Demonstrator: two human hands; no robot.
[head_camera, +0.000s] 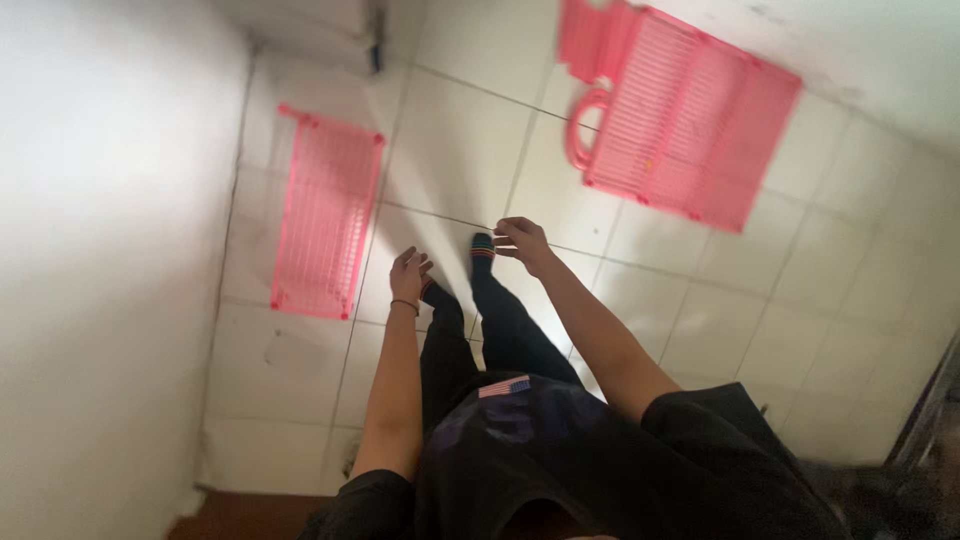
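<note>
the person stands on the tiled floor (450, 140) with both arms held out low, the left hand (408, 274) loosely curled, its fingers bent and holding nothing, and the right hand (522, 241) with fingers half curled and the tips drawn near each other, also empty as far as the blur lets one tell. a narrow pink rack (325, 215) lies flat just beyond and to the left of the left fingers, while a wider pink rack (690, 115) with a looped handle lies farther ahead and to the right of the right fingers, near the wall.
</note>
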